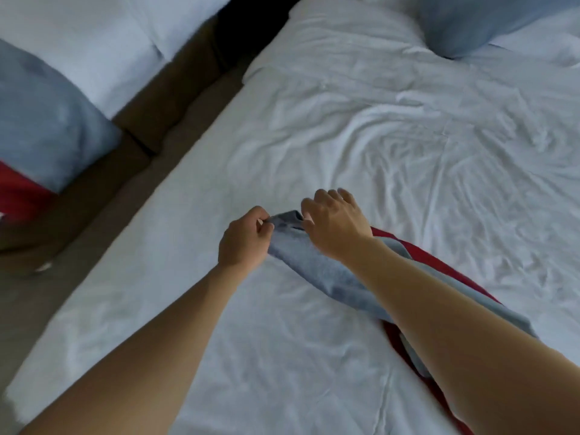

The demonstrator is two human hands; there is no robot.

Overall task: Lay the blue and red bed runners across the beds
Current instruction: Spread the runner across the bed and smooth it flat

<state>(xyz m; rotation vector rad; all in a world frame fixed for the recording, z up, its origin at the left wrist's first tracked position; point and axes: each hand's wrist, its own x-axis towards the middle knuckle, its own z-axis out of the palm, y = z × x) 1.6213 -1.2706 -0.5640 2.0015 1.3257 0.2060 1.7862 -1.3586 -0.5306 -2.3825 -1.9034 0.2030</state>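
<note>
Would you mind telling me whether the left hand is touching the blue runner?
Touching: in the head view, the left hand pinches the end of the blue runner.

A blue pillow [464, 23] lies at the far right corner of the near bed, partly over a white pillow [546, 42] just beside it. Brown floor [175, 98] runs between the two beds, with a pale scrap [44, 266] lying on it by the left edge

A blue-and-red runner [317, 265] lies bunched on the near bed's white sheet [376, 136] — another [47, 127] drapes the far bed [103, 42].
</note>
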